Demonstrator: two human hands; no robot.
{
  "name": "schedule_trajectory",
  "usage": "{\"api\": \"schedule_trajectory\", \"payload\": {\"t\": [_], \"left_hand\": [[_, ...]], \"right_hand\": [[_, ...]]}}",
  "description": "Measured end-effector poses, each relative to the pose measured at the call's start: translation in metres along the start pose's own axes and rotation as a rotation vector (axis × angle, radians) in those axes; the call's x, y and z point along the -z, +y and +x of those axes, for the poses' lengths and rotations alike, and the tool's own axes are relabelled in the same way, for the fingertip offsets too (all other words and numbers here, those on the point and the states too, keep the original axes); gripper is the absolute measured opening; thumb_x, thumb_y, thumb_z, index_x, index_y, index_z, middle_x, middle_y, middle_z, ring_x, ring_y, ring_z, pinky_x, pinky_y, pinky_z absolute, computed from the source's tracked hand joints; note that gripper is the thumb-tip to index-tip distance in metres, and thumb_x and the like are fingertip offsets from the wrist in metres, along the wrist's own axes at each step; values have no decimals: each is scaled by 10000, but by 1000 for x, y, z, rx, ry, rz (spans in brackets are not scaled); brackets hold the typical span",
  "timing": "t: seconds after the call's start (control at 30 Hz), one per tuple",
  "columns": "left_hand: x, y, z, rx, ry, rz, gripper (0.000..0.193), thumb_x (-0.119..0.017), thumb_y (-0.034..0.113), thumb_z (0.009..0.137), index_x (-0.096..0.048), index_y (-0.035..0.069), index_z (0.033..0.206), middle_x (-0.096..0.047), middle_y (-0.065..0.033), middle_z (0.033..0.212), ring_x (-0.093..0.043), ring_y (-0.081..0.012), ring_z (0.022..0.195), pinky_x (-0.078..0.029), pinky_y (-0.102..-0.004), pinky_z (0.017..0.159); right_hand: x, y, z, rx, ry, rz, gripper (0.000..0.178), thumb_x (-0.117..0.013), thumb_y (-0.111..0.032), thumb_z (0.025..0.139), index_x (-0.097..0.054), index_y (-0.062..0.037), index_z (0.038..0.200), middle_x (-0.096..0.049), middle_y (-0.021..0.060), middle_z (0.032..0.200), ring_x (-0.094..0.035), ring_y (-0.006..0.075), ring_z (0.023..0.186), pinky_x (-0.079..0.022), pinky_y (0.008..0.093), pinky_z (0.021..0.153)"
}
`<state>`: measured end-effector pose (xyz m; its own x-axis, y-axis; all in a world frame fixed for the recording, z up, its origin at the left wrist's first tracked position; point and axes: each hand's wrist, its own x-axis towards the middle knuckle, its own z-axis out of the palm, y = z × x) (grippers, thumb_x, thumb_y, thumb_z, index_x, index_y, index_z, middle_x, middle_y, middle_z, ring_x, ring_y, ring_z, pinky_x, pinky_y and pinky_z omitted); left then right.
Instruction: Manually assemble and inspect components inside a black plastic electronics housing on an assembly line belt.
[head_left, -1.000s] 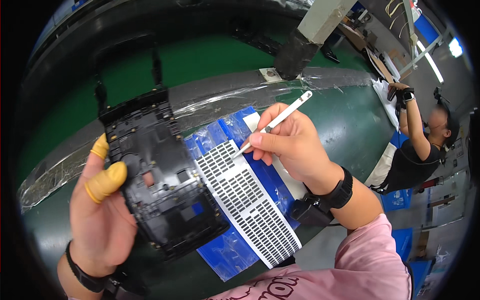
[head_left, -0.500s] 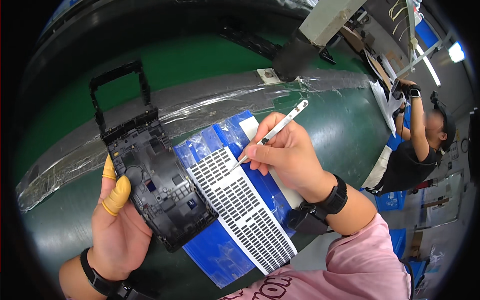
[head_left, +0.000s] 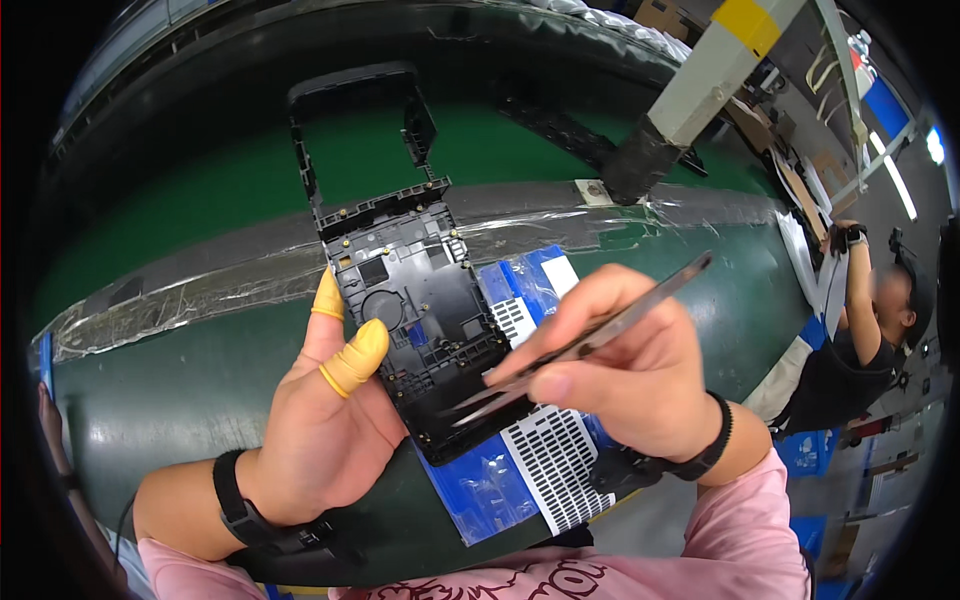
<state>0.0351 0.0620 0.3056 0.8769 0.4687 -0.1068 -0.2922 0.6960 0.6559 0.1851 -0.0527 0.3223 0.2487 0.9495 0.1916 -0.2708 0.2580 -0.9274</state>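
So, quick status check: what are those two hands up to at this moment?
Left hand grips black plastic frame, yellow finger cots on. Right hand pinches tweezers, tips at frame's lower edge. White sticker sheet on blue film underneath. Nothing blocking.

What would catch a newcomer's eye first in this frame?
At centre, the left hand, with yellow rubber finger cots, holds up a black moulded plastic frame. The right hand brings slim metal tweezers to the frame's lower edge. Beneath lies a white sheet of small black stickers on blue plastic film.

Tweezers [head_left: 580, 345] now down onto raised black frame [head_left: 420, 300], off sticker sheet [head_left: 555, 465].
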Motion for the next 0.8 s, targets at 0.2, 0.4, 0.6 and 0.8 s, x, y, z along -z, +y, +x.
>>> {"api": "schedule_trajectory", "payload": {"t": [0.2, 0.4, 0.6, 0.8], "left_hand": [[-2, -5, -4, 42, -23, -36, 535, -402, 207, 883, -102, 230, 1326, -328, -93, 1291, -409, -267, 1139, -399, -432, 898], [2, -7, -1, 44, -31, -49, 532, -412, 204, 879, -119, 214, 1323, -336, -92, 1287, -409, -257, 1141, -390, -428, 905], [5, -7, -2, 49, -54, -39, 543, -426, 211, 874, -123, 207, 1325, -337, -93, 1287, -404, -254, 1145, -384, -421, 912], [3, -8, -3, 28, -44, -51, 547, -424, 208, 875, -115, 203, 1326, -334, -97, 1289, -401, -255, 1149, -382, -423, 914]], "right_hand": [[3, 24, 0, -15, 83, 33, 154, -561, 74, 758, -470, 18, 869, -595, 133, 834, -600, 174, 810, -484, 246, 712], [4, 27, -3, 9, 111, -10, 149, -560, 70, 760, -464, 18, 862, -591, 130, 810, -602, 164, 791, -477, 213, 649], [4, 28, -4, 8, 108, -29, 154, -553, 78, 759, -463, 18, 869, -587, 126, 814, -601, 159, 793, -469, 198, 620], [4, 27, -5, 7, 103, -29, 155, -552, 82, 758, -464, 26, 872, -583, 129, 814, -601, 164, 795, -477, 207, 641]]}}
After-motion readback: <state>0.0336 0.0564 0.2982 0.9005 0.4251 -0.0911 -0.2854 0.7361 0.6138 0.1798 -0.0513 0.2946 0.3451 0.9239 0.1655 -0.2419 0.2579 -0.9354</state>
